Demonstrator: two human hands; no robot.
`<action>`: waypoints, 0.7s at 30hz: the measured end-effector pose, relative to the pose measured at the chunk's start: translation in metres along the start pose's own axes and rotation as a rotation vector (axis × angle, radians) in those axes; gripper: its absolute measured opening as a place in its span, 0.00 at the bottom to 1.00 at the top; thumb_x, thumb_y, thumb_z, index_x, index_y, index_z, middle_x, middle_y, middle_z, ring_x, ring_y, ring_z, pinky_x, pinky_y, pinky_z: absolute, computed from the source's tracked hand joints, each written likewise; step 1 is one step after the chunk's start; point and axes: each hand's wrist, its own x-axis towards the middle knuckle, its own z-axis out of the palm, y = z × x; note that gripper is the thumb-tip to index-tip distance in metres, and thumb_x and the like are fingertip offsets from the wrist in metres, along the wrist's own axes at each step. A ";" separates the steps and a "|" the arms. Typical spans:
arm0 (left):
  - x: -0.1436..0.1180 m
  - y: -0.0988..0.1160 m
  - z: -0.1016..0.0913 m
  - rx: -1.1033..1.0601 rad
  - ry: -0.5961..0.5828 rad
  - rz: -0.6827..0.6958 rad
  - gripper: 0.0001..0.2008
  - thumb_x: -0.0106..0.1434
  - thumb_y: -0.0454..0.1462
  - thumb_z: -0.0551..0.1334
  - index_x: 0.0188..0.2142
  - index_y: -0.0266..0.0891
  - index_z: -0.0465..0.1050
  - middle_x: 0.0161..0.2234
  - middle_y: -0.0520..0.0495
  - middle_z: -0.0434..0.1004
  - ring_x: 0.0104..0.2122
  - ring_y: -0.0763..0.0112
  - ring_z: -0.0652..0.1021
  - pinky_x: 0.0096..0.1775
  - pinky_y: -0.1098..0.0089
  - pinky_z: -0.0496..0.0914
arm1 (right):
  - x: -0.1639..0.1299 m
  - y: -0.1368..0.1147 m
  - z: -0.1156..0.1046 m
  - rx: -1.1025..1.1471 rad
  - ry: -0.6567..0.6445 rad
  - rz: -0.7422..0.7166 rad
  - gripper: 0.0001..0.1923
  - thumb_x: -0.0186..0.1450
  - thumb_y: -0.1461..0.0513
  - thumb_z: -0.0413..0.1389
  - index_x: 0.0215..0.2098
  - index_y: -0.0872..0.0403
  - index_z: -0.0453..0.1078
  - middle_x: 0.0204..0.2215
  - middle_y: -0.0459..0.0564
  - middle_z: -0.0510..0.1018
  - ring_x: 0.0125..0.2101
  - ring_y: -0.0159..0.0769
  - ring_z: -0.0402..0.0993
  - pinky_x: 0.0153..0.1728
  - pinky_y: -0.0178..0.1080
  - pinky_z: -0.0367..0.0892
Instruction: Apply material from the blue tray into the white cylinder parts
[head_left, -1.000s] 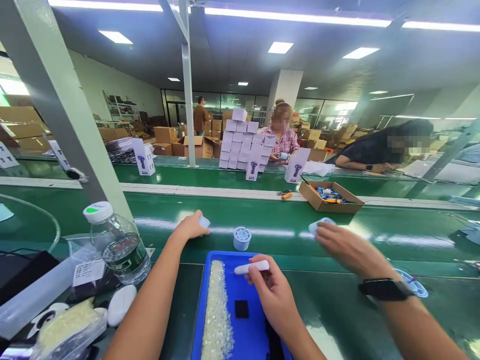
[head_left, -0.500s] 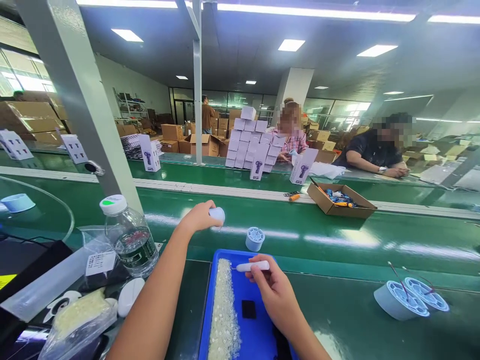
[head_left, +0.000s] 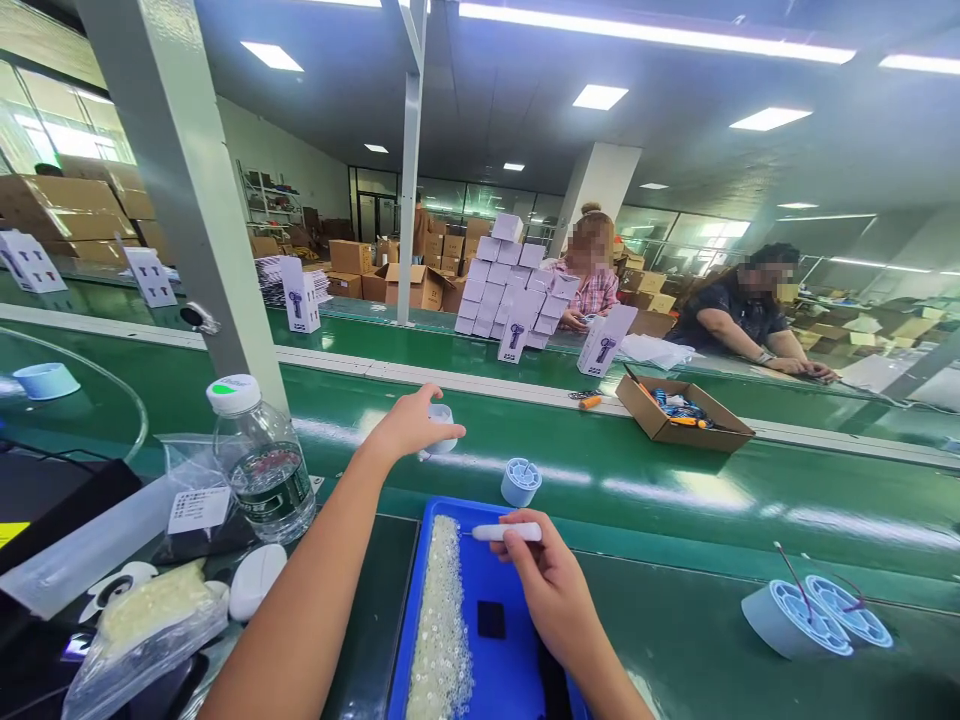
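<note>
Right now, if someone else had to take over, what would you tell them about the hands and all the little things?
Left hand: stretched out over the green belt, fingers closed on a small pale round part.
Right hand: over the blue tray, holding a white pen-like tool.
A strip of tiny clear beads and a black square pad lie in the tray.
One similar part stands on the belt beyond the tray; two more parts sit to the right.
No part shows beads fitted; fitting seems left to do.

Blue tray (head_left: 517, 640) cut off at bottom edge; faces blurred.
</note>
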 end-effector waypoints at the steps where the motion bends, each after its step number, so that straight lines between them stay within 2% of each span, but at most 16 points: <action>1: 0.000 0.000 0.001 -0.001 -0.004 0.001 0.37 0.43 0.53 0.66 0.50 0.41 0.64 0.42 0.39 0.73 0.32 0.61 0.75 0.30 0.69 0.66 | 0.000 0.000 0.000 -0.003 -0.004 0.004 0.14 0.64 0.51 0.51 0.40 0.52 0.66 0.32 0.51 0.77 0.33 0.39 0.75 0.36 0.39 0.70; 7: 0.000 0.002 0.004 -0.008 -0.028 -0.010 0.36 0.43 0.52 0.66 0.50 0.42 0.63 0.45 0.38 0.71 0.34 0.61 0.75 0.30 0.69 0.66 | 0.001 0.000 0.001 -0.044 -0.023 0.005 0.14 0.65 0.51 0.50 0.39 0.53 0.65 0.32 0.51 0.76 0.32 0.38 0.74 0.36 0.38 0.69; 12: -0.002 0.004 0.000 0.010 -0.009 -0.003 0.36 0.44 0.53 0.65 0.50 0.43 0.63 0.45 0.40 0.71 0.39 0.58 0.74 0.35 0.68 0.66 | 0.000 -0.003 -0.006 -0.193 -0.033 -0.029 0.13 0.65 0.51 0.49 0.33 0.52 0.63 0.24 0.45 0.70 0.25 0.34 0.67 0.28 0.34 0.64; 17: -0.003 0.008 -0.004 -0.050 -0.022 0.051 0.34 0.45 0.56 0.63 0.48 0.43 0.61 0.48 0.40 0.70 0.40 0.59 0.73 0.38 0.65 0.66 | 0.003 -0.011 -0.022 -0.338 0.143 -0.139 0.13 0.67 0.52 0.46 0.30 0.51 0.60 0.22 0.42 0.64 0.24 0.31 0.61 0.27 0.33 0.59; 21: -0.004 0.014 -0.005 -0.095 0.010 0.075 0.31 0.46 0.55 0.63 0.46 0.43 0.61 0.48 0.41 0.69 0.38 0.61 0.73 0.37 0.65 0.66 | 0.005 -0.008 -0.028 -0.334 0.146 -0.137 0.13 0.68 0.52 0.45 0.31 0.51 0.59 0.22 0.41 0.62 0.23 0.30 0.58 0.26 0.33 0.57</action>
